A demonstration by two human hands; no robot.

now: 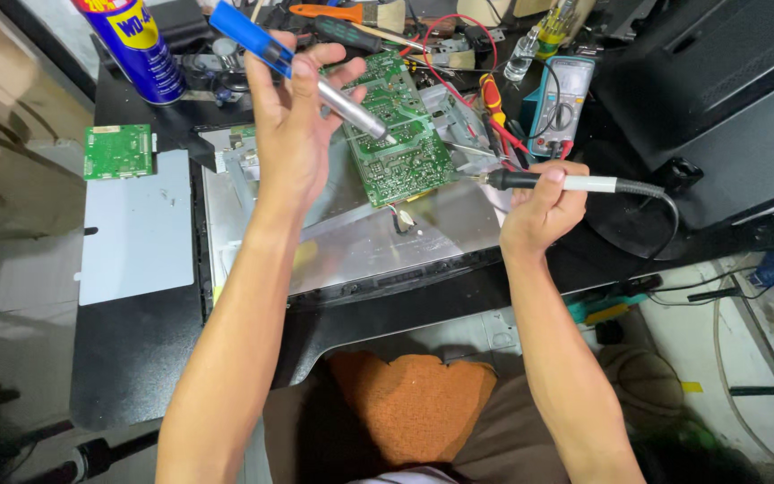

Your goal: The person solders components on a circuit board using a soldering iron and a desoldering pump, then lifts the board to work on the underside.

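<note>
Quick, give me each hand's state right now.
Left hand: closed on a blue-handled desoldering pump.
Right hand: closed on a soldering iron, tip near the green circuit board.

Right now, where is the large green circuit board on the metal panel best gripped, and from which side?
Judging by its pose, grip the large green circuit board by its bare near-right edge, coming from the right. The left hand with the blue-and-silver desoldering pump covers its left side, and the right hand's soldering iron points at the right edge.
</note>
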